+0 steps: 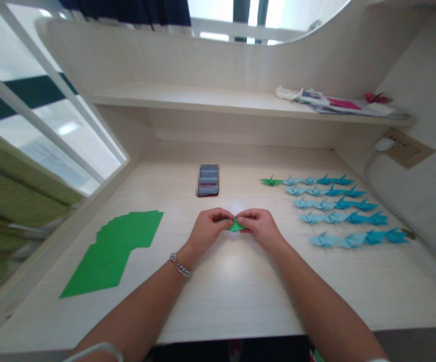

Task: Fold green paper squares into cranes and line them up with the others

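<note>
Between my two hands is a small piece of folded green paper (236, 226), held just above or on the desk near its middle. My left hand (213, 223) pinches its left side between thumb and fingers. On the other side my right hand (258, 223) pinches the right edge, and the fingertips of both hands almost meet at the top. The fingers hide much of the folds. A fan of flat green paper sheets (115, 246) lies to the left. One finished green paper crane (271, 181) sits beyond my right hand.
Rows of blue paper cranes (334, 203) stand on the right of the desk (218, 301). A phone (208, 180) lies behind my hands. A charger and cable (383, 145) run down the right wall. Papers (331, 103) rest on the shelf above.
</note>
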The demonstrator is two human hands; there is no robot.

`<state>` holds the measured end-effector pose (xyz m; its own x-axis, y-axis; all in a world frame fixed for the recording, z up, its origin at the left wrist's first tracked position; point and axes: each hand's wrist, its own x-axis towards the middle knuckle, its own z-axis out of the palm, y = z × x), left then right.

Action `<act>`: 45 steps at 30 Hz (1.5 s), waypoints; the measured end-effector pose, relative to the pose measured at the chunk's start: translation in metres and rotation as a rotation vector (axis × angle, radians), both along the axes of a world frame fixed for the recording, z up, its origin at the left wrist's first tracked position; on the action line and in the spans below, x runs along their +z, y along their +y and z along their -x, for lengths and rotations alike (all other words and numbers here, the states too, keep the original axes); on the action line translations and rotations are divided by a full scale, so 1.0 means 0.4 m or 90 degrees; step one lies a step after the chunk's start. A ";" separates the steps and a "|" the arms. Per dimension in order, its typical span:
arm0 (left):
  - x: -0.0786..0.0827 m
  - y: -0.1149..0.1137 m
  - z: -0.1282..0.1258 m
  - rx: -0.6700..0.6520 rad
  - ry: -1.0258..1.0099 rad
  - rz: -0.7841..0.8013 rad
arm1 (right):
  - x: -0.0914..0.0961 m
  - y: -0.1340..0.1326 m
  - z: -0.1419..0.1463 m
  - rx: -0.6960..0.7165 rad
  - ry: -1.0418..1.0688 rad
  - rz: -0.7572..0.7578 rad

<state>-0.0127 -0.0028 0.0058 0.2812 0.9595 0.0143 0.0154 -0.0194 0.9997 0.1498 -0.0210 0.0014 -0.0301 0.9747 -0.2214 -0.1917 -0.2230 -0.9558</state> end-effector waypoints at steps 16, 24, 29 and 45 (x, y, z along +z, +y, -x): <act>-0.005 0.000 0.001 -0.006 0.043 -0.040 | -0.011 0.003 0.001 -0.028 0.021 0.015; -0.005 0.003 0.002 -0.009 0.042 -0.007 | -0.007 0.001 0.000 -0.030 -0.017 -0.040; -0.013 0.004 0.002 -0.011 -0.016 0.038 | -0.015 0.005 -0.003 -0.041 -0.068 -0.072; -0.032 0.010 -0.001 0.052 -0.053 0.044 | -0.023 0.007 -0.009 0.026 -0.081 -0.118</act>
<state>-0.0122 0.0012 -0.0070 0.2032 0.9786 -0.0330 -0.0692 0.0479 0.9965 0.1536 -0.0180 -0.0078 -0.0532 0.9977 -0.0427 -0.0611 -0.0459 -0.9971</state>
